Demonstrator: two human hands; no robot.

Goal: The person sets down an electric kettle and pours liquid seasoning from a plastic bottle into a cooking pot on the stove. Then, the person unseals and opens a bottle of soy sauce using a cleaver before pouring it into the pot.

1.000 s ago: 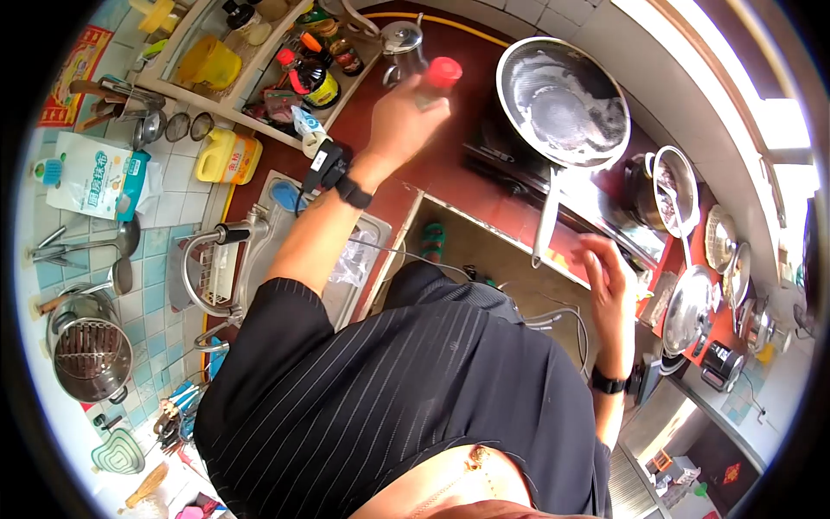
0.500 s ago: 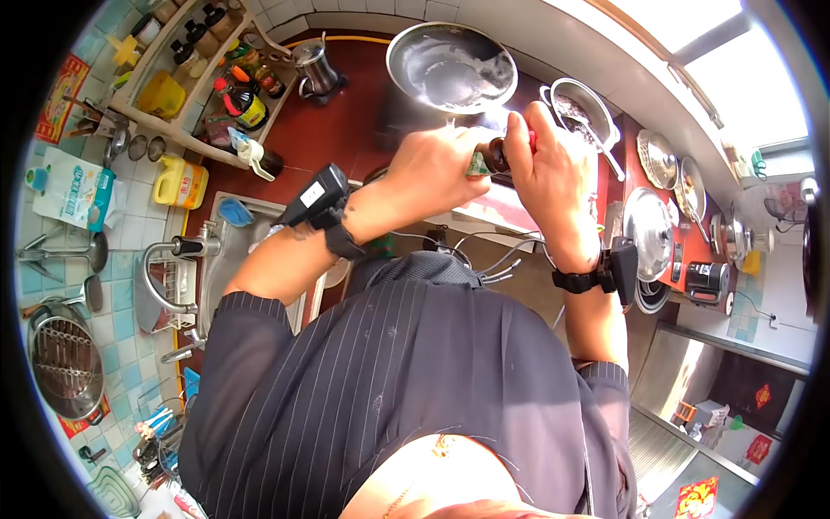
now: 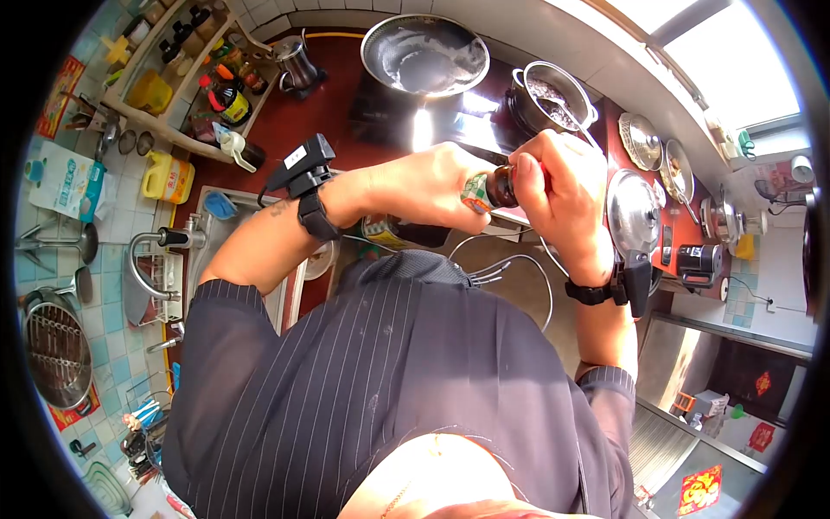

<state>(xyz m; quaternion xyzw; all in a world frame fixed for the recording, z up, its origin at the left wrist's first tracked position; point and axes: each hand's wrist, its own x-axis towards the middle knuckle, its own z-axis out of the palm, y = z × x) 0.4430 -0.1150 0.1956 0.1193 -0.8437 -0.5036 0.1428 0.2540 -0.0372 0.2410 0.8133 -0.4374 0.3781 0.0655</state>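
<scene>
My left hand (image 3: 437,183) is wrapped round a dark brown bottle (image 3: 502,186) with a green, white and orange label. The bottle lies roughly sideways in front of my chest, its lower part hidden in the left fist. My right hand (image 3: 562,183) is closed over the other end, around the neck or cap, which the fingers cover. Beyond the hands, a large wok (image 3: 424,56) sits on the stove. To its right stands a pot (image 3: 558,91) with dark contents and a spoon in it.
At left are a sink faucet (image 3: 173,242), a yellow oil jug (image 3: 168,177) and a condiment rack (image 3: 177,82). A metal kettle (image 3: 296,65) stands at the back. Lids, including a glass lid (image 3: 633,210), lie along the right counter. Cables (image 3: 519,264) hang below the counter edge.
Both hands with the bottle have come down and closer to my body, away from the stove. More of the bottle's label and neck shows. The view has shifted slightly.
</scene>
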